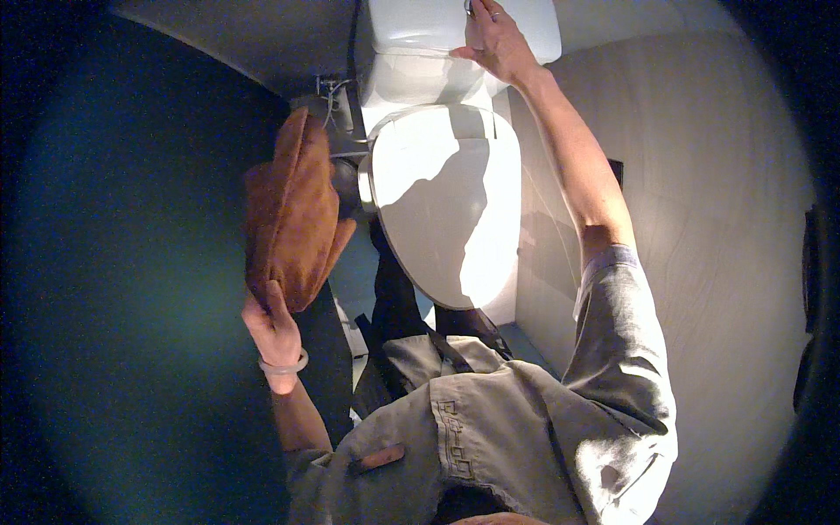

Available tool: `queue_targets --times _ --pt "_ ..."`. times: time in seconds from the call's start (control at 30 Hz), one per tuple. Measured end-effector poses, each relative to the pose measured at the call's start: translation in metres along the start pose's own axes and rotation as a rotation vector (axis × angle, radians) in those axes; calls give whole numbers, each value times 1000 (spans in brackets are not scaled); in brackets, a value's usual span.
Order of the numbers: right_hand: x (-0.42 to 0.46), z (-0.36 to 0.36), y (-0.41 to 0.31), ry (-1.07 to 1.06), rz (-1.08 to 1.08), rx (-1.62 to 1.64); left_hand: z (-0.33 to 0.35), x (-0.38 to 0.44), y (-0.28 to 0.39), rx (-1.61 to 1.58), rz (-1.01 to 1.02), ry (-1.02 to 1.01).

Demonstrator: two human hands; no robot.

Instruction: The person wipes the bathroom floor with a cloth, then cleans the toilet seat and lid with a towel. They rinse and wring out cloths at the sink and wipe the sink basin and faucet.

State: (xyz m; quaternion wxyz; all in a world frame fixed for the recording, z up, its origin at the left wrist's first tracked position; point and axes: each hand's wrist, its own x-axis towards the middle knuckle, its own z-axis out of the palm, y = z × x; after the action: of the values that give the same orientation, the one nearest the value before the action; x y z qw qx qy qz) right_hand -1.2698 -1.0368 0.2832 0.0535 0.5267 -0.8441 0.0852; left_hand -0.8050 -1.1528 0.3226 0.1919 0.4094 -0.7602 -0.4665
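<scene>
My left hand [274,331], with a pale bangle at the wrist, grips the lower end of a brown cloth [292,216]. The folded cloth stands up from the hand, left of the toilet. At the top of the view, my right hand [499,42] reaches over the white toilet tank [407,29]. Its thumb is spread from the fingers, and the fingertips are by a shiny metal flush button [468,8] at the picture's edge. Whether they press it cannot be made out. Below the tank, the white toilet lid [436,210] is down, partly in shadow.
A water valve with hoses [331,88] sits on the wall left of the tank. A dark rounded object [344,180] stands beside the bowl, partly behind the cloth. A pale wall [695,197] rises close on the right. The left side is dark.
</scene>
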Motion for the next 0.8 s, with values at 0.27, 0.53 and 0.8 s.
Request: queue_targets --times 0.27,0.53,0.8 --pt "21 -5 7 -424 -208 -54 39 43 48 -116 -19 -273" --pt "5 13 -1 -34 -138 -181 136 78 61 -140 115 -479" --pt "11 8 6 -101 -84 34 200 64 84 -415 199 -795"
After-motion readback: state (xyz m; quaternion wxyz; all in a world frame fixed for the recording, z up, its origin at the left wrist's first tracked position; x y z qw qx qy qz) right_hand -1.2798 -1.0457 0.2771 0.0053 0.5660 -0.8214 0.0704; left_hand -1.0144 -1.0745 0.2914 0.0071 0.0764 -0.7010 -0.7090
